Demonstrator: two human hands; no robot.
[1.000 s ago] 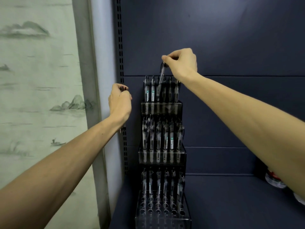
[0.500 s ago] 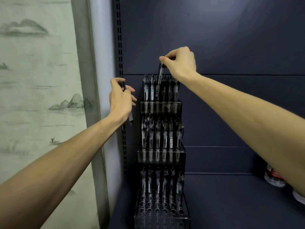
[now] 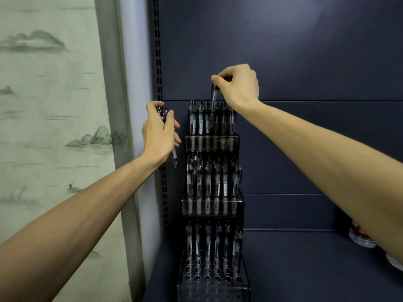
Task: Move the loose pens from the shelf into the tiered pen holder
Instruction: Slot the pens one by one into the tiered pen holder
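Nearest, the holder's (image 3: pixel 212 280) front holes sit bare on the shelf (image 3: pixel 294 269), while the left hand (image 3: pixel 160 134) clasps spare pens (image 3: pixel 164 113) beside it and, farther, the right hand (image 3: pixel 238 85) pinches a pen (image 3: pixel 213 99) over the top tier.

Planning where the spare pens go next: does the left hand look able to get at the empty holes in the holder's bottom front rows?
Probably yes. The left hand, gripping spare pens, is beside the pen holder, and nothing lies over the empty front holes; the right hand works at the top tier.
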